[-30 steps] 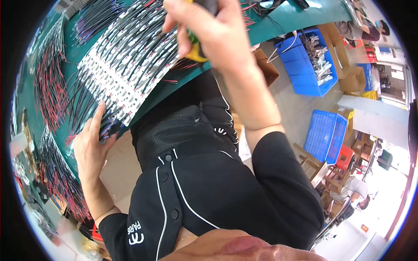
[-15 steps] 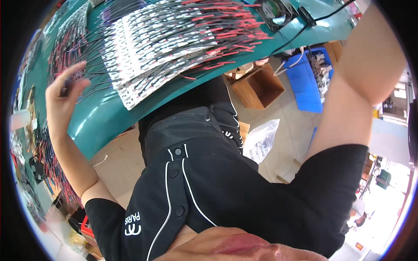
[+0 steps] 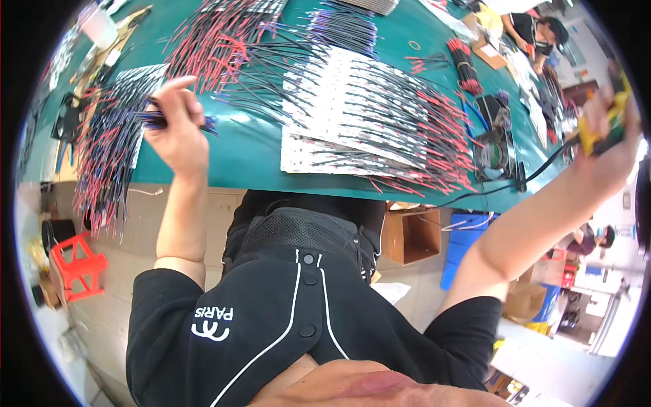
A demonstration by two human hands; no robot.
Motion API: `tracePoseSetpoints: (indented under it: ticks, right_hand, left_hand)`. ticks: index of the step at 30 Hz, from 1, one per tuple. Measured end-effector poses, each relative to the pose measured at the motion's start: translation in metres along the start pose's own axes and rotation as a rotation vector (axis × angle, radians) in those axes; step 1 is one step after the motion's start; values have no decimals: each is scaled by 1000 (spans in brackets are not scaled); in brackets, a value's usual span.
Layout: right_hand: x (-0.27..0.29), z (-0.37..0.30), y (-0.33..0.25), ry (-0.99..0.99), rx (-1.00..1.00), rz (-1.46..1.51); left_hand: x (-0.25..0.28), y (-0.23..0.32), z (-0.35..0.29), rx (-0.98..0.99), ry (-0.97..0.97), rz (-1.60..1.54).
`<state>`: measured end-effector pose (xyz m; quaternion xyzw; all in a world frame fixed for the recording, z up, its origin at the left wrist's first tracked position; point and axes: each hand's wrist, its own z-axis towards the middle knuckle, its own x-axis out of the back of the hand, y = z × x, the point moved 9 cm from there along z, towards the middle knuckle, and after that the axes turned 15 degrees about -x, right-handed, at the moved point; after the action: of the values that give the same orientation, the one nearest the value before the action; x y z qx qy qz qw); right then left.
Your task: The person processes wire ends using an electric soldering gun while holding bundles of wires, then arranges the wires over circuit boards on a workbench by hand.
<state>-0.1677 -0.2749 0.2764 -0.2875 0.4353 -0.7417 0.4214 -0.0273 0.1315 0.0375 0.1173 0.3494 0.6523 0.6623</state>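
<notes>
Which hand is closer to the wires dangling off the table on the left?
Left. The left hand is just to the right of the dangling wires; the right hand is far across, at the picture's right side, gripping a blurry yellow-and-green tool.

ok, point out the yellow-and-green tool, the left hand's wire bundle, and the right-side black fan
Yellow-and-green tool (image 3: 613, 134): head view, blurred green section.
Wire bundle (image 3: 155, 120): head view, end jutting toward picture left.
Right-side black fan (image 3: 494, 157): head view, round hub.
</notes>
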Motion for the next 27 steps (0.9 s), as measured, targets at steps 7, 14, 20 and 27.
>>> tracePoseSetpoints:
  ticks: [7, 14, 20, 27]
  right_hand:
    - [-20, -98, 128, 40, -321, 450]
    - [-67, -148, 221, 131, -429, 827]
    - [-84, -143, 252, 219, -483, 621]
    - [-71, -145, 253, 196, -456, 633]
  left_hand:
    - [2, -56, -52, 230, -118, 72]
    - [-102, -2, 9, -253, -814, 423]
    - [-147, -86, -9, -413, -1189, 823]
    - [-123, -48, -16, -265, -1191, 911]
